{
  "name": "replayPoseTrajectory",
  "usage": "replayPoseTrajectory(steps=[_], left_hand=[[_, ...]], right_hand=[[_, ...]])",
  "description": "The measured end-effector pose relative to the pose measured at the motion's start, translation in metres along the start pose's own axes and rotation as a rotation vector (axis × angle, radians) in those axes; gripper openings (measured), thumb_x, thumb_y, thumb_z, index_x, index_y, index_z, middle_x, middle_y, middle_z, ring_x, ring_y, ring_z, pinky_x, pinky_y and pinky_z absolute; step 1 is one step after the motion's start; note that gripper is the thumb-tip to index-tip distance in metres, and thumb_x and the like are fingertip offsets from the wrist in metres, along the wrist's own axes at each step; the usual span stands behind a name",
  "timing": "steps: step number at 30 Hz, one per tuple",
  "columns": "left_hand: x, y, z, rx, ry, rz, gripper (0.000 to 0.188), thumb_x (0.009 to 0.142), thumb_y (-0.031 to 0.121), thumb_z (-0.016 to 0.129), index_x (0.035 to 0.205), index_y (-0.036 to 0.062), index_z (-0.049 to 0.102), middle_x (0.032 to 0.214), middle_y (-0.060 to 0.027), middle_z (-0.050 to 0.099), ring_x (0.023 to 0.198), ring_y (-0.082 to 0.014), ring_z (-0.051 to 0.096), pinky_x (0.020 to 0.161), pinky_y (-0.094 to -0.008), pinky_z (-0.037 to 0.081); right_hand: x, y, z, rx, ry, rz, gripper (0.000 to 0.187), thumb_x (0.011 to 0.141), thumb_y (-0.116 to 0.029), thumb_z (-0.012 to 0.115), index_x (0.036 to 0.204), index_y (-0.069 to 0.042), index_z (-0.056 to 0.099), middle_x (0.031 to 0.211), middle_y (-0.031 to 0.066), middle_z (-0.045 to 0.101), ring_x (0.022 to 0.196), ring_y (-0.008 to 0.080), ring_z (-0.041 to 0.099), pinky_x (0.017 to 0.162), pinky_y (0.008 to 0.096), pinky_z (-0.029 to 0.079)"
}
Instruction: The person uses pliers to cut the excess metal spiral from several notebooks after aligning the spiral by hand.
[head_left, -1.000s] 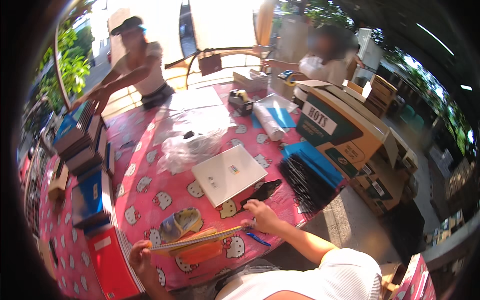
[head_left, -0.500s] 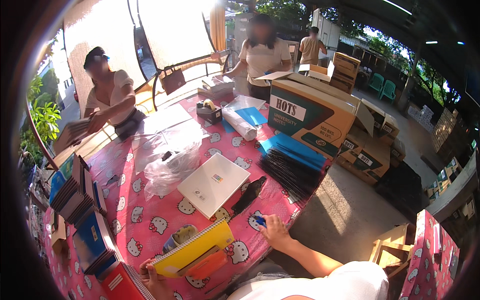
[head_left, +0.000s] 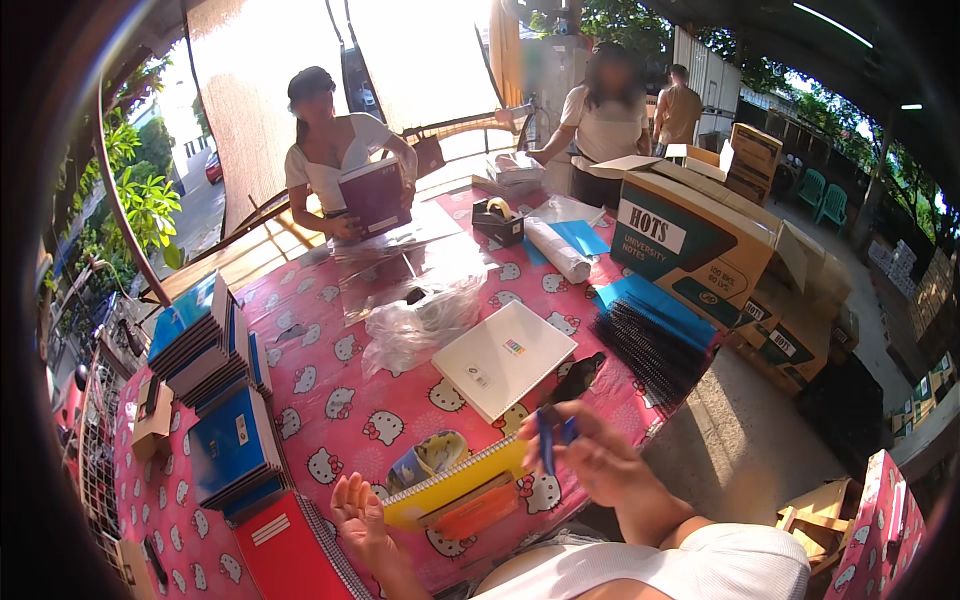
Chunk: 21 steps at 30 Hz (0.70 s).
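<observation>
My right hand (head_left: 605, 460) is raised over the near table edge, fingers closed on a small blue hand tool (head_left: 545, 440); its exact kind is blurred. Beside the left end of a yellow spiral notebook (head_left: 455, 487), my left hand (head_left: 362, 512) has its fingers apart and holds nothing. White coil runs along the notebook's upper edge, and an orange piece (head_left: 475, 513) shows at its near side. Just behind it is a blue and yellow patterned item (head_left: 428, 458). A white spiral notebook (head_left: 505, 360) lies flat farther back.
Stacked blue notebooks (head_left: 235, 440) and a red one (head_left: 290, 550) line the left side. Black binding coils (head_left: 650, 350), a tape dispenser (head_left: 497, 222) and a large carton (head_left: 690, 240) stand right and far. Across the table a person (head_left: 345, 165) holds dark notebooks.
My left hand has let go of the yellow notebook. My right hand has lifted from the table with the blue tool. The view has turned left; the left co-worker now holds notebooks upright in front.
</observation>
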<state>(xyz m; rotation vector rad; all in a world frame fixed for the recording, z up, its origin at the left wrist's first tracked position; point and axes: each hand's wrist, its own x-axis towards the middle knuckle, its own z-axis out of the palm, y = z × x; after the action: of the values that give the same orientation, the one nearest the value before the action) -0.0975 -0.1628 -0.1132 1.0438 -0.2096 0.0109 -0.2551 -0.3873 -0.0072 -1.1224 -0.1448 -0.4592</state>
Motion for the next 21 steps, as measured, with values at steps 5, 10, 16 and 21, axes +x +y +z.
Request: replayPoseTrajectory(steps=[5,10,16,21], left_hand=[[-0.001,0.011,0.023,0.384,0.014,0.122,0.052,0.083,0.008,0.067,0.129,0.0009,0.044,0.132,-0.0132,0.047,0.123,-0.0232,0.043,0.107,-0.0386,0.030],[-0.008,0.001,0.014,0.608,0.075,0.275,0.038,0.083,0.008,0.065,0.118,0.0000,0.052,0.131,-0.0139,0.048,0.125,-0.0247,0.042,0.106,-0.0396,0.029],[-0.015,0.008,0.006,0.597,-0.069,0.260,0.031,0.082,0.007,0.063,0.113,0.0036,0.056,0.131,-0.0114,0.050,0.124,-0.0244,0.045,0.104,-0.0426,0.031],[-0.038,0.033,0.046,0.898,0.051,0.752,0.024,0.085,0.009,0.062,0.107,0.0022,0.057,0.128,-0.0147,0.051,0.120,-0.0275,0.048,0.103,-0.0443,0.034]], right_hand=[[0.018,0.036,0.052,-0.768,-0.433,-0.164,0.043,0.087,-0.019,0.063,0.123,-0.005,0.043,0.133,0.0196,0.039,0.118,0.0348,0.046,0.090,0.0437,0.043],[0.026,0.037,0.057,-0.767,-0.404,-0.388,0.050,0.089,-0.023,0.063,0.131,-0.008,0.042,0.140,0.0170,0.037,0.115,0.0304,0.050,0.090,0.0440,0.042],[0.046,0.004,0.038,0.930,-0.484,0.075,0.051,0.097,-0.047,0.039,0.134,-0.012,0.042,0.120,0.0102,0.050,0.107,0.0260,0.051,0.086,0.0442,0.042],[0.039,-0.017,0.037,0.839,-0.129,-0.304,0.055,0.097,-0.053,0.033,0.135,-0.015,0.042,0.116,0.0105,0.054,0.099,0.0271,0.053,0.085,0.0486,0.043]])
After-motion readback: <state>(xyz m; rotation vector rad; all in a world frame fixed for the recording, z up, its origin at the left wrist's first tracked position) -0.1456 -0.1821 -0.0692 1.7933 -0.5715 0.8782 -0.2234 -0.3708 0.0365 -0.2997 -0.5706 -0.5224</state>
